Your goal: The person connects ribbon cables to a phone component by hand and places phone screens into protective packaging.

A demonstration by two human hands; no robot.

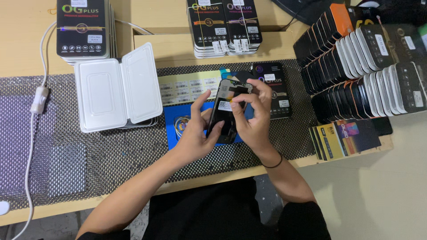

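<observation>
Both hands hold the black phone screen [226, 113] up over the blue mat [171, 122] near the desk's middle, left hand [195, 133] gripping its side, right hand [251, 118] pinching the top, so keep fingers gentle and steady.

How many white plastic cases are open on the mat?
1. The open white case lies on the mesh mat, left of the hands; others may be hidden beneath it.
</observation>
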